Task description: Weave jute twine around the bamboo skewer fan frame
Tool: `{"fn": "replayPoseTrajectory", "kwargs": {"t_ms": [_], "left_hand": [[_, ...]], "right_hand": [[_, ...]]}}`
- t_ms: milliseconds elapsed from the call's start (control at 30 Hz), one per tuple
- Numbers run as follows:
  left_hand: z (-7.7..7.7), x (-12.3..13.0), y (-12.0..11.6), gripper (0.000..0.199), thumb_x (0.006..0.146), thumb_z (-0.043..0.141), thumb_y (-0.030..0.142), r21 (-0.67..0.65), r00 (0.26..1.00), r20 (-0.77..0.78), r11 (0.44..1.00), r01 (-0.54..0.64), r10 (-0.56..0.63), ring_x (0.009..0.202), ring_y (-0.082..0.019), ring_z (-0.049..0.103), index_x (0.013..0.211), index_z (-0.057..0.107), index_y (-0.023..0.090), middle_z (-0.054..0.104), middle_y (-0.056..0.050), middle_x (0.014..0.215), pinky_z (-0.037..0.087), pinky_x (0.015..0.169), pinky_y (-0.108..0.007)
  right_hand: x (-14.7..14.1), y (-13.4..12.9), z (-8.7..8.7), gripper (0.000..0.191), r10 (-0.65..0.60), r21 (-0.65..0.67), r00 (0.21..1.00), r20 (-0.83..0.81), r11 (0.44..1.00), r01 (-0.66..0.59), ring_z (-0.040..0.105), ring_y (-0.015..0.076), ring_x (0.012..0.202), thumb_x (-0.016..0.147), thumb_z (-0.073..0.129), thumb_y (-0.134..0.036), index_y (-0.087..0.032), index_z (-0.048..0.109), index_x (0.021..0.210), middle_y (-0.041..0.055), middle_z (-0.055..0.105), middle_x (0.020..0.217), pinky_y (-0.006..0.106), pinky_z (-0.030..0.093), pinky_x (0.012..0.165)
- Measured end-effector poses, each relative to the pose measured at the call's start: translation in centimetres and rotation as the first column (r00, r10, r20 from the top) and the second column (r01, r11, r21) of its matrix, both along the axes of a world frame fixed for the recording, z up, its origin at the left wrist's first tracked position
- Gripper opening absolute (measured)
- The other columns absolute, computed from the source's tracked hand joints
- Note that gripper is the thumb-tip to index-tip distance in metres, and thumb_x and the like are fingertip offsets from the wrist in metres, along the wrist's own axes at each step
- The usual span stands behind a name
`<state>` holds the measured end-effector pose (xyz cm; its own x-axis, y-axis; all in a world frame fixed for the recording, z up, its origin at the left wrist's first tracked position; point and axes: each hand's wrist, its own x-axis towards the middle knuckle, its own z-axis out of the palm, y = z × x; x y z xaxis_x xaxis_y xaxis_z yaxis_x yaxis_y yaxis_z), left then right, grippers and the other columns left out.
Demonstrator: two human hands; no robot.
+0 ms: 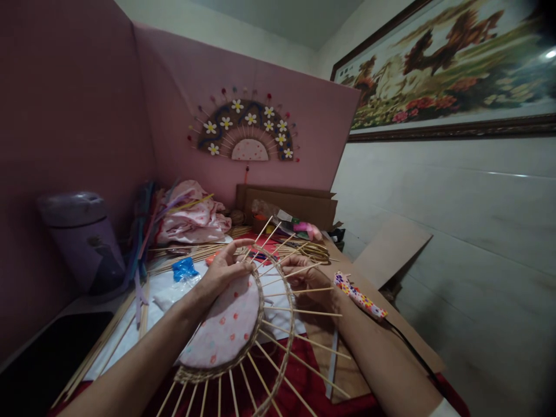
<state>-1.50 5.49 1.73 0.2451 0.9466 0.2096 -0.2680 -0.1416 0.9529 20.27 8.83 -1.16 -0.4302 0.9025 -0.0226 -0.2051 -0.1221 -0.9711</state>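
A half-round fan frame (pixel 221 324) is tilted up in front of me, its base covered in pale cloth with small red dots. Thin wooden sticks (pixel 319 313) radiate from the base. A braided cord (pixel 290 341) runs across them in an outer arc, and more braid edges the cloth. My left hand (pixel 228 263) grips the upper end of the frame, thumb on the near side. Behind the upper sticks, my right hand (pixel 306 281) has its fingers closed at the outer cord; the sticks partly cover the fingertips.
A finished-looking flower fan (pixel 245 124) hangs on the pink board. Behind my hands lie scissors (pixel 315 252), loose sticks and crumpled dotted cloth (pixel 195 214). A floral-wrapped glue gun (pixel 360 298) with a black cable lies right. A lilac bin (pixel 84 243) stands left.
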Motion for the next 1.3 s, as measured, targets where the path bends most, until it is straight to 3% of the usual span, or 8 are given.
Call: {"fn": "replayPoseTrajectory", "kwargs": {"t_ms": [367, 567, 833, 967, 1067, 1300], "left_hand": [[-0.4, 0.0, 0.4, 0.052, 0.062, 0.072, 0.02, -0.014, 0.998, 0.061, 0.999, 0.029, -0.028, 0.065, -0.013, 0.06, 0.111, 0.054, 0.018, 0.065, -0.002, 0.078, 0.041, 0.056, -0.022], [-0.7, 0.2, 0.8, 0.047, 0.059, 0.073, 0.018, -0.102, 0.998, 0.067, 0.995, 0.012, -0.005, 0.066, -0.013, 0.06, 0.104, 0.058, 0.015, 0.066, -0.004, 0.078, 0.042, 0.058, -0.021], [-0.9, 0.3, -0.4, 0.04, 0.064, 0.068, 0.015, -0.211, 0.978, 0.165, 0.964, 0.16, -0.126, 0.065, -0.013, 0.06, 0.102, 0.058, 0.018, 0.065, -0.003, 0.082, 0.043, 0.058, -0.022], [-1.2, 0.5, -0.1, 0.022, 0.069, 0.068, 0.018, -0.183, 0.971, 0.179, 0.965, 0.189, -0.157, 0.061, -0.01, 0.056, 0.089, 0.061, 0.015, 0.061, -0.003, 0.073, 0.042, 0.057, -0.021], [-1.3, 0.7, 0.2, 0.015, 0.071, 0.068, 0.022, -0.175, 0.976, 0.164, 0.969, 0.174, -0.146, 0.056, -0.009, 0.053, 0.082, 0.063, 0.014, 0.059, -0.002, 0.066, 0.04, 0.055, -0.02], [-1.0, 0.7, 0.4, 0.016, 0.069, 0.069, 0.029, -0.192, 0.988, 0.137, 0.977, 0.094, -0.068, 0.052, -0.008, 0.05, 0.073, 0.063, 0.014, 0.056, -0.001, 0.061, 0.038, 0.051, -0.021]], "right_hand": [[0.2, 0.1, -0.2, 0.015, 0.054, 0.058, 0.999, -0.008, 0.997, -0.053, 0.02, 0.0029, 0.041, 0.063, 0.07, -0.022, -0.015, 0.061, 0.073, -0.0092, 0.032, 0.047, 0.02, 0.01, 0.041], [0.0, -0.2, 0.3, 0.015, 0.042, 0.025, 0.999, -0.01, 0.999, -0.042, 0.019, 0.003, 0.042, 0.06, 0.069, -0.018, -0.015, 0.06, 0.071, -0.009, 0.033, 0.048, 0.021, 0.01, 0.041], [-0.4, -0.5, 0.2, 0.014, 0.014, 0.035, 0.999, 0.034, 0.999, -0.016, 0.024, 0.003, 0.042, 0.061, 0.067, -0.019, -0.014, 0.062, 0.074, -0.0072, 0.039, 0.05, 0.021, 0.012, 0.041], [-0.9, -1.1, 0.7, 0.015, 0.004, 0.033, 0.998, 0.063, 0.999, -0.006, 0.028, 0.0031, 0.041, 0.058, 0.067, -0.016, -0.014, 0.062, 0.072, -0.0061, 0.044, 0.051, 0.02, 0.015, 0.041], [-1.3, -1.4, 1.0, 0.015, -0.017, 0.015, 0.998, 0.067, 1.0, 0.016, 0.031, 0.0036, 0.042, 0.056, 0.067, -0.014, -0.014, 0.062, 0.07, -0.0053, 0.046, 0.051, 0.02, 0.016, 0.042], [-1.6, -1.8, 1.2, 0.014, -0.006, 0.009, 0.996, 0.091, 1.0, 0.005, 0.024, 0.0028, 0.041, 0.056, 0.068, -0.015, -0.014, 0.062, 0.069, -0.0064, 0.044, 0.048, 0.022, 0.011, 0.042]]}}
